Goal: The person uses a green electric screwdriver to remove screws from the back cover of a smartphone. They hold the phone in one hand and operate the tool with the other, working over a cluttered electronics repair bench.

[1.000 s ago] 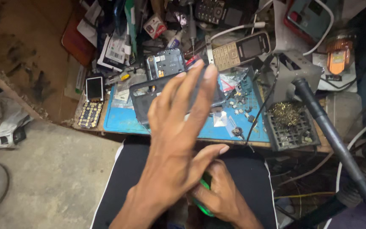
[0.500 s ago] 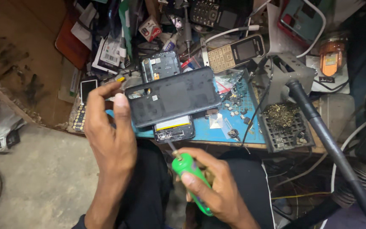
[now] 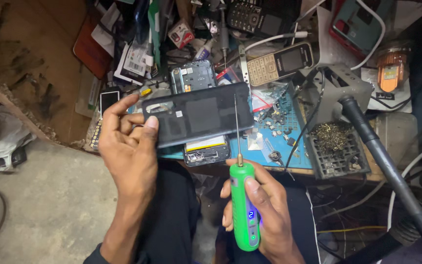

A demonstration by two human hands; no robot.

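Nearest, the right hand (image 3: 264, 215) grips a green electric screwdriver (image 3: 244, 208), fingers wrapped round its barrel; half a second ago it lay tilted, now it stands upright, its thin bit reaching the right end of the dark flat phone back panel (image 3: 199, 119). The left hand (image 3: 129, 146) pinches that panel's left end, lower than before. Beyond the panel, the cluttered blue worktop (image 3: 289, 151) holds an opened phone frame (image 3: 192, 77).

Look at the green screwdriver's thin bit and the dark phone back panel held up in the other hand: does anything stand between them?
Nothing visible does. The bit of the green screwdriver in the right hand already overlaps the dark back panel that the left hand holds.
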